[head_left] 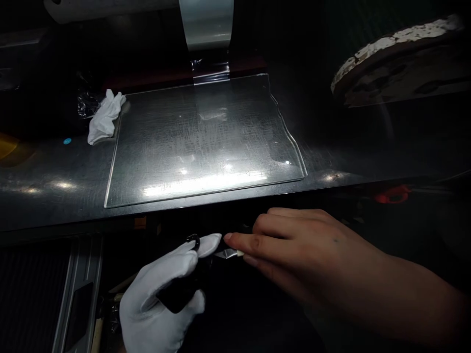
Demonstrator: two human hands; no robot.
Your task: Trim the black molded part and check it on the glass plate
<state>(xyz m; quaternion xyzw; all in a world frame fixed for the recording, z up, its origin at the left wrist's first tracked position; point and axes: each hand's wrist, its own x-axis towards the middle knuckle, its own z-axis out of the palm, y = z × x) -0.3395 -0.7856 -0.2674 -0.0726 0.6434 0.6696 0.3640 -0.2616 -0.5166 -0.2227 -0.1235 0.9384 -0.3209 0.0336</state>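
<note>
Because it merges with the shadow in front of the bench point(55, 198), the black object point(178, 296) in my gloved left hand point(142, 291) shows only a smooth lower part; the rest is hidden. My fingers and thumb curl around it. A black loop point(197, 241) near the fingertips may belong to it. It is probably light and stiff, perhaps slippery against the glove, and best held by its sides, clear of the small blade point(227, 253). My bare right hand point(309, 245) pinches that blade by a pale handle point(240, 253), mostly covered by the fingers; whether its tip touches the object, I cannot tell. Beyond lies a clear sheet point(206, 147), a crumpled white cloth point(106, 117) beside its left edge.
</note>
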